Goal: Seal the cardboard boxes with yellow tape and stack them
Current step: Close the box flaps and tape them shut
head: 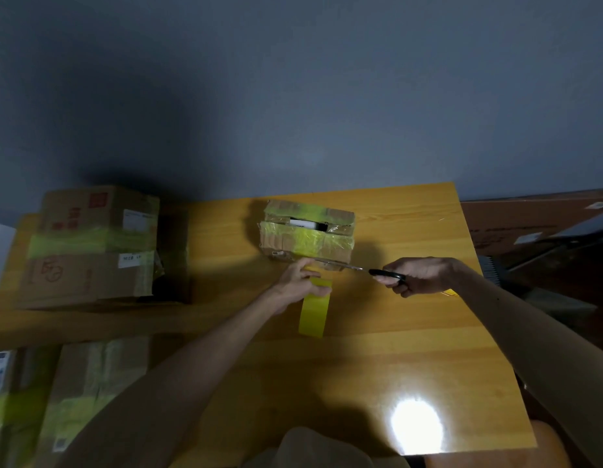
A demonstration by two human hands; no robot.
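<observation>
Head view coming through now, and I've got both hands over the wooden table (411,332). My left hand (298,282) is curled round a strip of yellow tape (314,312), thumb across its face and fingers tucked behind, with the free end lying flat on the tabletop toward me. My right hand (418,275) is wrapped tight round the black handles of a pair of scissors (378,272). The blades point left and reach the spot just above my left fingers, right at the near bottom edge of the small cardboard box (307,231). Whether the blades are apart I can't tell, they read as one thin line. That box sits at the middle of the table, near the far edge. Yellow tape is banded over its top and front, and a dark gap shows along the top between the flaps. Well off to the left, two larger taped boxes are stacked, the upper one (97,214) on the lower one (87,278), each crossed by a yellow band. More cartons (90,383) sit low at the left, beside the table edge. A small yellow scrap (450,292) lies just beside my right wrist. A hard white glare (416,425) burns on the near right of the tabletop. Behind everything is a plain grey wall (293,96), and a big flat brown carton (516,217) is off to the right.
</observation>
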